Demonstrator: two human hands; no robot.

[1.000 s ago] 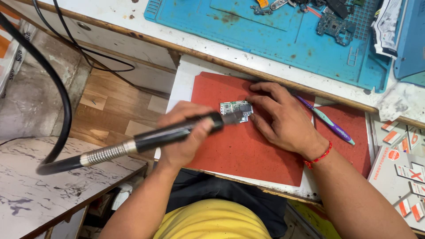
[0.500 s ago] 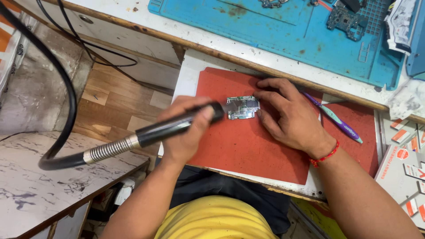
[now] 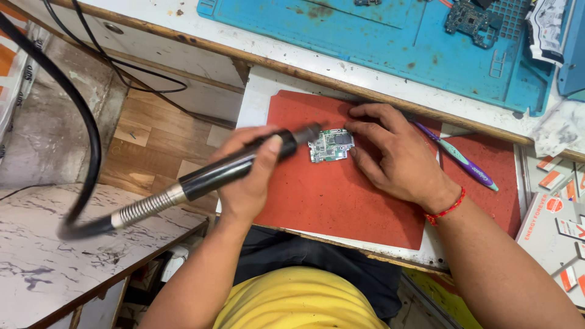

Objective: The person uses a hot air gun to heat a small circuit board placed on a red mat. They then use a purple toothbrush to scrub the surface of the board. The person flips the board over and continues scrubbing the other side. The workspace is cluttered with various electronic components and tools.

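Note:
My left hand (image 3: 247, 176) grips a black rotary handpiece (image 3: 244, 161) on a long flexible shaft, its tip at the left edge of a small green circuit board (image 3: 331, 145). The board lies flat on a red mat (image 3: 341, 195). My right hand (image 3: 396, 152) rests on the mat with its fingertips pressing the board's right side and top edge, holding it down. A red thread bracelet circles the right wrist.
A purple and green toothbrush (image 3: 460, 155) lies on the mat right of my right hand. A blue work mat (image 3: 378, 36) with another circuit board (image 3: 469, 18) covers the bench behind. Black cables (image 3: 91, 140) hang left over a marble-patterned shelf (image 3: 73, 244). Small cartons (image 3: 557, 213) lie at right.
The view has shifted slightly. My left hand has kept the handpiece tip at the board's left edge, and my right hand still holds the board down.

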